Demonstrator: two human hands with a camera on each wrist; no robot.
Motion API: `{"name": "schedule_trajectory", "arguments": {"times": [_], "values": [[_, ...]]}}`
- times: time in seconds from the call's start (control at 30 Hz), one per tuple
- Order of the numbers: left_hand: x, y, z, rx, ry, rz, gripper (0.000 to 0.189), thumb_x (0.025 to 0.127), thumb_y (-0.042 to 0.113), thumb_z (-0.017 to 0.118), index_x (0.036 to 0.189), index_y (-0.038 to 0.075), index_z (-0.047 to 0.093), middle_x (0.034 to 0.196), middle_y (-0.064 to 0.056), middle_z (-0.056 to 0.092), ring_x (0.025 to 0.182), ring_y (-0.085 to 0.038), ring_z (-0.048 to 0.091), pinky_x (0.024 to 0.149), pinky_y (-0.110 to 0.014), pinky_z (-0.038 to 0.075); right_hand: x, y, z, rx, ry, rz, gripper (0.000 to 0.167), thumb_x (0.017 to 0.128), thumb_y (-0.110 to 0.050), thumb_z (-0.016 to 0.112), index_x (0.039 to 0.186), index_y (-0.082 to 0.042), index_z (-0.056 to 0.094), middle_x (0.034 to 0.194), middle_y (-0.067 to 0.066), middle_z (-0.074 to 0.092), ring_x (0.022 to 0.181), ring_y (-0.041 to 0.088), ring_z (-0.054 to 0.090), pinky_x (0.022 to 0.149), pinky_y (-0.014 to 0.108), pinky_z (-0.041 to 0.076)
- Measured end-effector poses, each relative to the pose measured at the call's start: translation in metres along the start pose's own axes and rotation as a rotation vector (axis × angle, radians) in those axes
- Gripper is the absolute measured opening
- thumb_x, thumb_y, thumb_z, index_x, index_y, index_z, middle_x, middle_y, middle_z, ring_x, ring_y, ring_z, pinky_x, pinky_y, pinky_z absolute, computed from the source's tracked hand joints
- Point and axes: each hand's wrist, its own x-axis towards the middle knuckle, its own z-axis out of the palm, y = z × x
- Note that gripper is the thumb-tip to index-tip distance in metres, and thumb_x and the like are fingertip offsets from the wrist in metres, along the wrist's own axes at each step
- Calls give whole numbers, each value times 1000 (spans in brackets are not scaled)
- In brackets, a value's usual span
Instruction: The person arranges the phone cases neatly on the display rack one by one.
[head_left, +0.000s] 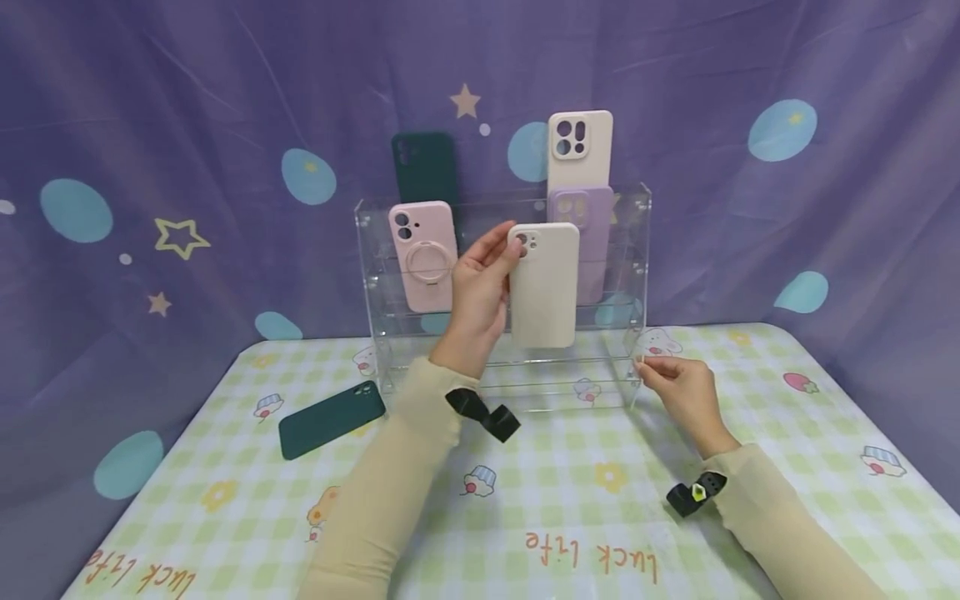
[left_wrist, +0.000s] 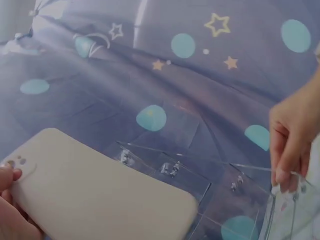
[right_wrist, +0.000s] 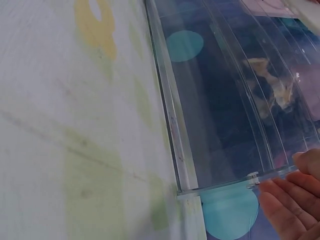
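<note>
My left hand [head_left: 482,287] pinches a cream phone case [head_left: 546,292] by its upper left corner, at the camera holes, and holds it upright in front of a clear acrylic stand [head_left: 510,373]. In the left wrist view the plain back of the cream case [left_wrist: 105,187] fills the lower left. With thumb and fingers, my right hand [head_left: 684,398] pinches the stand's right side panel near its lower front. On the stand are a pink case with a ring [head_left: 429,279], a dark green case [head_left: 427,171], a white case [head_left: 596,154] and a purple case [head_left: 594,242], partly hidden.
Another dark green case [head_left: 330,421] lies flat on the checked tablecloth [head_left: 555,492], left of the stand. A purple patterned curtain [head_left: 225,100] hangs behind the table. Black straps with small mounts are on both wrists.
</note>
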Motion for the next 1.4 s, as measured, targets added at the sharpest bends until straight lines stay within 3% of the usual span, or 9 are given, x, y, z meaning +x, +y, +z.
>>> {"name": "schedule_trajectory", "arguments": {"times": [0.17,0.3,0.47,0.73,0.93,1.2,1.4], "values": [[13,-24,15,-102,45,112,27,85,-9,62,113,-8,63,84,0,67,71,-9,63,74,-21,52,1,2,0,-8,4,-10,27,89,-18,67,102,5,71,98,21,69,65,-12,58,59,9,49],[19,-43,22,-112,74,180,25,85,-9,63,109,-8,63,85,0,66,74,-10,63,74,-21,53,1,2,1,-2,3,-6,27,88,-18,67,102,5,71,96,21,70,64,-11,58,59,10,49],[20,-63,25,-98,85,209,24,84,-9,64,108,-9,62,85,1,66,76,-9,62,73,-20,52,0,2,2,-5,6,-4,28,89,-18,67,103,6,70,97,21,69,65,-12,58,59,9,49],[15,-82,24,-31,46,253,27,82,-12,64,108,-14,60,85,2,66,77,-9,62,76,-21,53,0,0,2,13,-6,6,27,88,-17,68,102,6,70,98,22,69,65,-11,58,61,9,49],[10,-89,25,49,39,229,27,82,-11,65,108,-13,61,86,-1,66,76,-8,62,76,-20,53,1,0,1,2,1,9,27,88,-18,68,102,6,70,95,22,69,64,-11,58,59,9,49],[4,-98,22,184,30,181,24,81,-10,66,105,-10,65,98,-20,69,73,-6,62,75,-21,54,0,-1,1,5,2,10,27,88,-17,68,101,7,70,99,23,68,64,-13,57,59,9,49],[2,-104,16,217,9,175,23,81,-10,66,105,-10,66,97,-22,68,72,-6,62,74,-21,54,-1,-2,1,9,6,2,28,88,-17,68,101,7,70,100,24,68,64,-14,56,58,9,48]]}}
